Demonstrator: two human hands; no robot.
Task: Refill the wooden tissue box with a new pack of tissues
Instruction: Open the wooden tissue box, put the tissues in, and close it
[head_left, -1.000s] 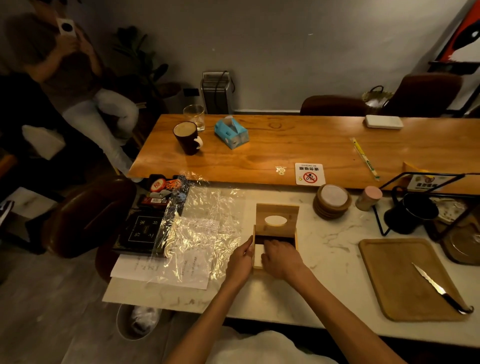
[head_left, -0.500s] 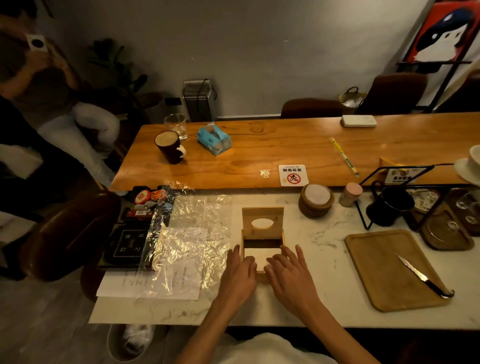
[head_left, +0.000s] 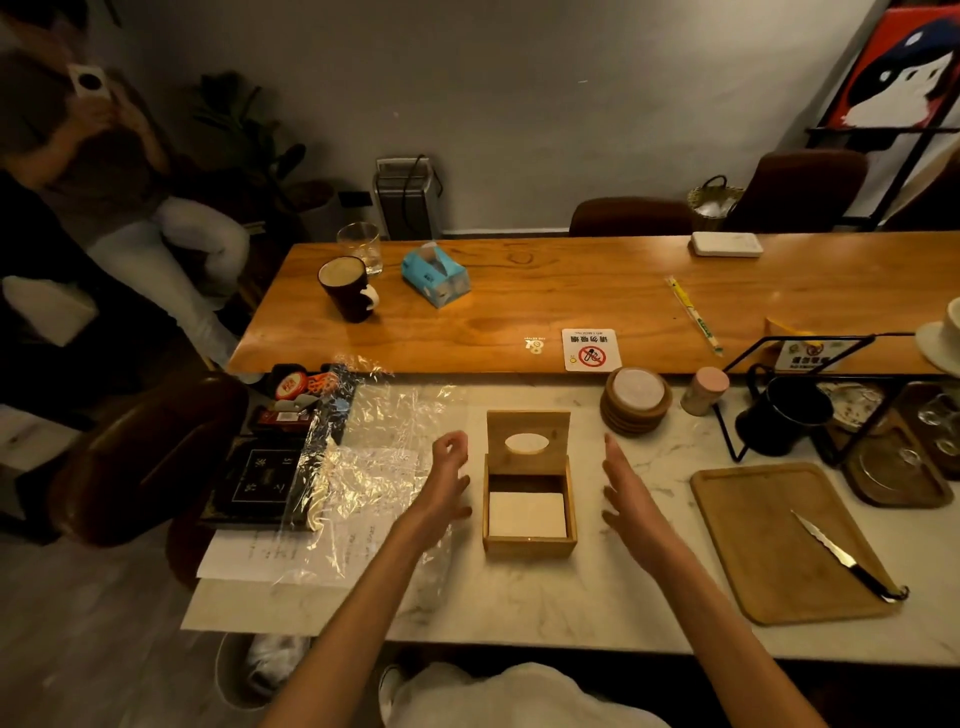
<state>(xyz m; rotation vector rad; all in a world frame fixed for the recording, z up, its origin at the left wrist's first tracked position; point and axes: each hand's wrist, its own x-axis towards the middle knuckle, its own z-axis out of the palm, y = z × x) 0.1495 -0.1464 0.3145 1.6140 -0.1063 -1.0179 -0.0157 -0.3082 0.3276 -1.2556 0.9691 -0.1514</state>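
We see the box (head_left: 530, 545) on the counter (head_left: 571, 597), with its lid (head_left: 527, 423) standing up and the tissues (head_left: 527, 514) lying inside. Our left hand (head_left: 447, 483) is just beside it, fingers loosely curled (holding nothing). Our right hand (head_left: 626, 493) is on the other side, fingers straight, not touching.

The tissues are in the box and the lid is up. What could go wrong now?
1. The lid stands up behind the wooden tissue box. If it shuts before one of the tissues is fed through its oval hole, the first one may be hard to pull out.
2. The left hand is beside the plastic wrap and might drag it along.
3. A knife lies on the wooden board near the right hand; a wide sweep could bump it.
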